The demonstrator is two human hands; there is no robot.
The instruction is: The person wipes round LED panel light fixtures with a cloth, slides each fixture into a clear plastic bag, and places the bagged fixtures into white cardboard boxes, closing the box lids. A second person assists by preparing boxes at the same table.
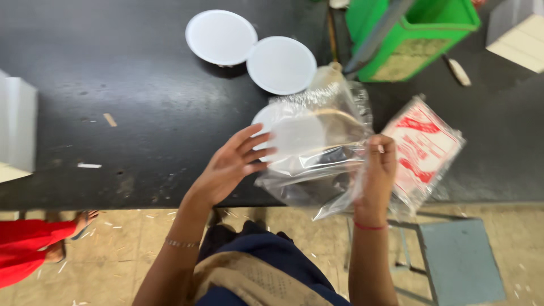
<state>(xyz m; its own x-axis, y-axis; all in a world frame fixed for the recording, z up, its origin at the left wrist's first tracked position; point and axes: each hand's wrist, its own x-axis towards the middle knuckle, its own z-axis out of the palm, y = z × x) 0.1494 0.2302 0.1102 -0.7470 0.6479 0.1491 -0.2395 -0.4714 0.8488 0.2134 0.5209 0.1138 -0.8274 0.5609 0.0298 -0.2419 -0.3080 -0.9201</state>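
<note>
Head view: both hands (232, 164) on clear bag (317, 153)

bare black table (113, 85) left; white discs (221, 37) (two), green bin (419, 39) block far side.

This looks like a small packing workshop: a long black worktable (113, 113), scuffed and dusty, carries two white round discs (221, 37) near its far edge, a green plastic crate (419, 34) at its far right corner, and white cartons (518, 34) at its right and left ends. Clear plastic bags (317, 153) and a stack of red-printed packets (425, 147) sit at the near edge, and bits of scrap litter both the tabletop and the tiled floor (124, 238) below. A blue metal stool (459, 260) stands beside the table's near edge, and another person in red sits low on the floor at the left
</note>
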